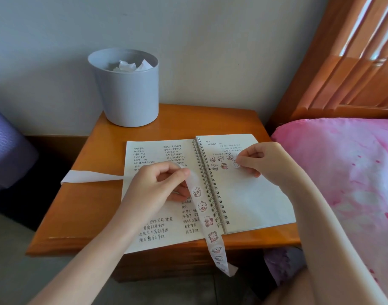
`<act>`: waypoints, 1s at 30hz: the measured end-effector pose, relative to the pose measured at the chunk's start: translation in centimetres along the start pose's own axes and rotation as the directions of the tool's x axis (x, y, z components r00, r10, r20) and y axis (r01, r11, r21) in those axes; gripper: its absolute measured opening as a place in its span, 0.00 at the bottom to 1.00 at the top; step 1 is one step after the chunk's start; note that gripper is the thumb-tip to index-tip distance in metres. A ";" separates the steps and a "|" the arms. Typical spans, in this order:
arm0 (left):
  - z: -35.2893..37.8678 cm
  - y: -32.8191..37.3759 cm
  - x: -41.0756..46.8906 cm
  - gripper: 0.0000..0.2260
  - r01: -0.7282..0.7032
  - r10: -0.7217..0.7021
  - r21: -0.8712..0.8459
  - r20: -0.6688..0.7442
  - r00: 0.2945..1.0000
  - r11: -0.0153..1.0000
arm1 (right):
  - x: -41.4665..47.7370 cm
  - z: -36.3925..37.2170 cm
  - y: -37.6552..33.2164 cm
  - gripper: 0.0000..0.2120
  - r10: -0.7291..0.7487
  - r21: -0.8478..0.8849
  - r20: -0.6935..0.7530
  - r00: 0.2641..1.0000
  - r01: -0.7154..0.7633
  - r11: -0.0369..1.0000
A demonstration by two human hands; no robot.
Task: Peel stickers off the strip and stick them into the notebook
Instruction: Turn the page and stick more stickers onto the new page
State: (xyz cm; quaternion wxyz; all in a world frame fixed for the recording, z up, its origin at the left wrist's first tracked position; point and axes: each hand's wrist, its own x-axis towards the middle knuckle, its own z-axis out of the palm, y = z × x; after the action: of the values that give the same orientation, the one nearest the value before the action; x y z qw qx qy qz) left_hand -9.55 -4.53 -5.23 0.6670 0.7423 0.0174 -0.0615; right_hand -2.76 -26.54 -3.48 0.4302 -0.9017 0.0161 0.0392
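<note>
An open spiral notebook (pixel 250 199) lies on a wooden bedside table (pixel 87 208). Its left page is handwritten; the right page carries several small cartoon stickers (pixel 219 162) near the top. My left hand (pixel 157 186) pinches the white sticker strip (pixel 207 221) above the left page. The strip's printed end hangs over the table's front edge, and its bare end trails left across the table. My right hand (pixel 258 160) pinches a small sticker (pixel 236 165) against the right page, beside the row of stuck ones.
A grey bin (pixel 127 93) with crumpled white paper stands at the table's back left, near the wall. A bed with a pink cover (pixel 343 172) and a wooden headboard (pixel 347 62) borders the right side. A purple object (pixel 5 148) sits at far left.
</note>
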 end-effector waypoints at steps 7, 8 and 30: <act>0.1 0.0 0.0 0.07 0.006 -0.006 0.000 0.001 1.000 1.000 | 0.2 0.2 0.2 0.03 -0.018 0.018 0.005 1.000 0.018 1.000; 0.1 0.0 0.0 0.07 0.005 -0.005 0.001 0.000 1.000 1.000 | 0.2 0.3 0.3 0.02 -0.020 0.011 0.002 1.000 0.020 1.000; 0.1 0.1 -0.1 0.07 0.004 -0.004 0.015 -0.008 1.000 1.000 | 0.4 1.1 0.5 0.05 -0.047 -0.075 -0.079 0.996 0.041 0.996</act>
State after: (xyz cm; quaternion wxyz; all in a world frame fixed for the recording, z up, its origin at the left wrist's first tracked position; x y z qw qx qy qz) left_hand -9.63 -4.68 -5.18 0.6612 0.7475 0.0213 -0.0601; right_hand -2.49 -26.02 -4.59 0.3968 -0.9178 0.0123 -0.0062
